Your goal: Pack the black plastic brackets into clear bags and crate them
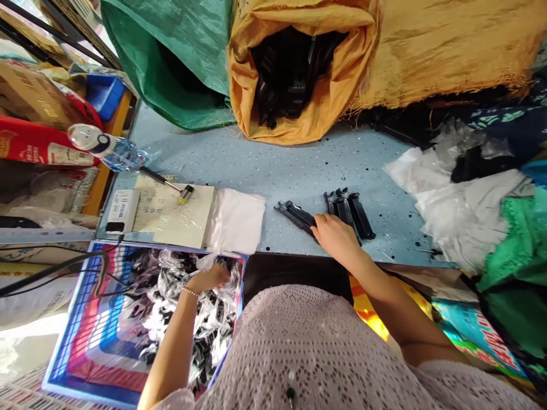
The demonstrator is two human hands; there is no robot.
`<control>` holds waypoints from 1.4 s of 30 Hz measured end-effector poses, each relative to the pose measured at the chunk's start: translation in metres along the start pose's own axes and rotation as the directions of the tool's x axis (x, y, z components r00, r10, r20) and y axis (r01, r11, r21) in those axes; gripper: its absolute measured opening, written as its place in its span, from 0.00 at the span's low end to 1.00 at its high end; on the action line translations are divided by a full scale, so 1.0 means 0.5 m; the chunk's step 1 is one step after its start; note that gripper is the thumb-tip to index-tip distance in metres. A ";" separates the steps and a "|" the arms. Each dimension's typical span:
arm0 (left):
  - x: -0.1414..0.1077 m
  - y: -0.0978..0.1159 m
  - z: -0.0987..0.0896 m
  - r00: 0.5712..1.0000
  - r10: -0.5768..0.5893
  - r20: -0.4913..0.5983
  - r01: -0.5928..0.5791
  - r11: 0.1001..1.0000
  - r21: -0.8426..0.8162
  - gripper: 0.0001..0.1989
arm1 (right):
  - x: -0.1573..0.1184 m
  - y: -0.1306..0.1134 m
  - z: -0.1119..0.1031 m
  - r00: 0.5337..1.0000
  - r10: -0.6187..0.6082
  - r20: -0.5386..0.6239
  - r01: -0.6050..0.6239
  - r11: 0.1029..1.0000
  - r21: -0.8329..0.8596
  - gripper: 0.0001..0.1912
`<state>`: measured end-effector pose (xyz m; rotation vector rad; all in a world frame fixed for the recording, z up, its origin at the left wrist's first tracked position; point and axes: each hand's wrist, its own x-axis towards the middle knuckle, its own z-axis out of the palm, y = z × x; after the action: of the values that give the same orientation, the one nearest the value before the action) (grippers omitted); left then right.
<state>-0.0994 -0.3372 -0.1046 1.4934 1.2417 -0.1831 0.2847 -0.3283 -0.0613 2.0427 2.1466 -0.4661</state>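
Observation:
My right hand (335,234) is on the blue speckled table, its fingers closed on the near end of a black plastic part (297,216). This long, narrow part lies slanted, with another alongside it. Just right of the fingers, several similar black plastic parts (356,213) lie side by side. My left hand (210,279), with a beaded bracelet at the wrist, is low over the blue and pink basket (92,319). Clear plastic shows around its fingers, which are blurred. Black pieces in clear bags (213,330) fill much of the basket. A stack of clear plastic bags (237,219) lies at the table's front edge.
An orange sack (294,134) full of black parts opens toward me, beside a green sack (188,51). At left are a water bottle (123,155), a small hammer-like tool (164,181), cardboard (183,219) and a white box (122,208). Crumpled white bags (461,210) lie right.

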 end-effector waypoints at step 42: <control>0.111 0.166 -0.052 0.593 0.487 -0.641 -0.421 0.866 0.269 0.35 | 0.045 -0.073 0.088 0.617 -0.687 0.384 -0.676 -0.213 0.705 0.10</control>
<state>-0.0254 -0.2693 -0.0813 2.0036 1.3672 0.7616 0.2421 -0.3220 -0.1050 1.0313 0.6184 -3.3032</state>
